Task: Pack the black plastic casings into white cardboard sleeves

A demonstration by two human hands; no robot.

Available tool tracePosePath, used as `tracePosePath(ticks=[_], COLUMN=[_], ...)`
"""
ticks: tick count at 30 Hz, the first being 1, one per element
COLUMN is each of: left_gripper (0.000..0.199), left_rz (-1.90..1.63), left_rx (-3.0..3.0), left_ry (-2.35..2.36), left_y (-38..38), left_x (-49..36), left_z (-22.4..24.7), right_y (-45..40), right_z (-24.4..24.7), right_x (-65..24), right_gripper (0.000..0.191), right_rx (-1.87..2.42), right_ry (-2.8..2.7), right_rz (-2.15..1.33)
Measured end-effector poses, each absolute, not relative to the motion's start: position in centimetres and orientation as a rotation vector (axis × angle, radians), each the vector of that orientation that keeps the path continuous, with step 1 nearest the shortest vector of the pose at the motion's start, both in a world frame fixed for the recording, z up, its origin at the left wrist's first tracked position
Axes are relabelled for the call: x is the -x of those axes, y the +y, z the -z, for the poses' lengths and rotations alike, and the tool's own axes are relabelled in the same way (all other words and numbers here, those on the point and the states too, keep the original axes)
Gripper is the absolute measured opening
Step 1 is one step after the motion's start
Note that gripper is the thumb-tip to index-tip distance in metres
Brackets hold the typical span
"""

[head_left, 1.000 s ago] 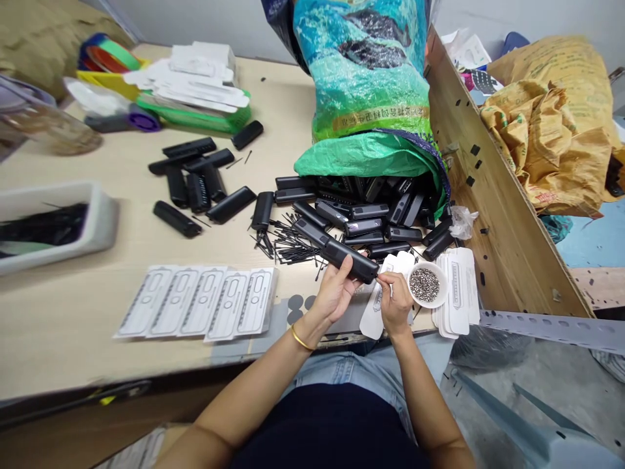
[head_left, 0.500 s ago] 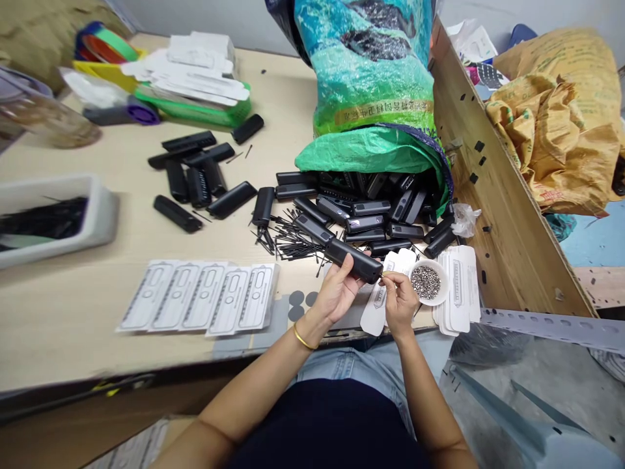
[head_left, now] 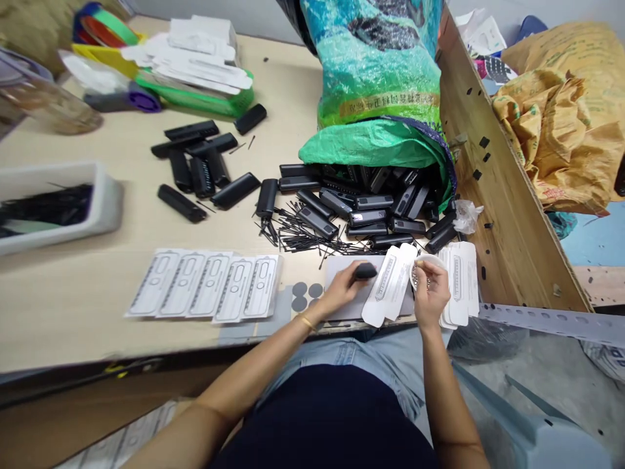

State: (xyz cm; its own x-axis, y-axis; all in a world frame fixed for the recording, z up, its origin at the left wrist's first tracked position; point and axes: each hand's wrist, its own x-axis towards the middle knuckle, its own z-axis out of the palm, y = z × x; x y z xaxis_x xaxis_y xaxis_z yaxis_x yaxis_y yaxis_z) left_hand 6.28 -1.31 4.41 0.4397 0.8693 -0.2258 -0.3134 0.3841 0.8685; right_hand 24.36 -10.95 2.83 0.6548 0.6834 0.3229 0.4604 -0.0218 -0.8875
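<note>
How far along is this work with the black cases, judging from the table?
Looks done: a group of black cases lies apart. In hand: left hand holds one black case; right hand is at the white dish. Left: many cases spill from the green sack.

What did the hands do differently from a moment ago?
The left hand has turned and lowered the long black plastic case toward the table, so only its end shows. The right hand has left the case's tip and moved right, over the small white dish of tiny metal beads. The green woven sack, the spilled cases and the row of white cards stayed put.
</note>
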Motion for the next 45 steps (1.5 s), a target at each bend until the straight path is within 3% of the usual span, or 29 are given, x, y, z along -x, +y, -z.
tracePosePath(ticks=[6, 11, 16, 22, 26, 29, 33, 37, 41, 45], left_gripper=[0.043, 0.041, 0.035, 0.037, 0.043, 0.041, 0.044, 0.047, 0.047, 0.045], left_rz=[-0.828, -0.812, -0.795, -0.401, -0.317, -0.327, -0.716, -0.955, -0.753, -0.456], left_rx=[-0.637, -0.626, -0.58, -0.358, -0.548, -0.848, -1.004, -1.036, -1.053, -1.036], left_ry=[0.68, 0.651, 0.642, 0.443, 0.43, 0.596, 0.898, 0.937, 0.845, 0.706], left_y=[1.0, 2.3, 3.3, 3.2, 2.5, 2.8, 3.6, 3.7, 3.3, 2.4], left_x=[-8.0, -7.6, -7.3, -9.0, -9.8, -7.5, -3.0, -2.0, -3.7, -5.5], left_z=[-3.2, -4.5, -4.7, -4.9, -4.8, -4.4, -3.9, -3.7, -4.5, -5.8], right_y=[-8.7, -6.8, -5.5, -2.0, -0.8, -2.3, -5.1, -4.8, -3.4, -3.3], right_z=[-2.8, -1.2, -2.3, -4.6, -5.4, -5.6, -4.0, -1.7, -2.5, -4.5], right_x=[-28.9, -30.0, -29.0, -25.0, -22.7, -21.9, -19.9, -17.0, -17.6, -19.6], right_gripper=[0.01, 0.016, 0.011, 0.049, 0.053, 0.045, 0.03, 0.036, 0.049, 0.043], right_rx=[2.054, 2.214, 2.017, 1.275, 1.106, 1.195, 1.263, 1.227, 0.94, 0.801], right_ry=[-1.657, -1.869, -1.548, -0.829, -0.681, -0.702, -0.803, -0.813, -0.449, -0.311], right_rz=[-0.183, -0.148, -0.356, -1.071, -1.391, -1.2, -0.754, -0.789, -1.034, -1.077])
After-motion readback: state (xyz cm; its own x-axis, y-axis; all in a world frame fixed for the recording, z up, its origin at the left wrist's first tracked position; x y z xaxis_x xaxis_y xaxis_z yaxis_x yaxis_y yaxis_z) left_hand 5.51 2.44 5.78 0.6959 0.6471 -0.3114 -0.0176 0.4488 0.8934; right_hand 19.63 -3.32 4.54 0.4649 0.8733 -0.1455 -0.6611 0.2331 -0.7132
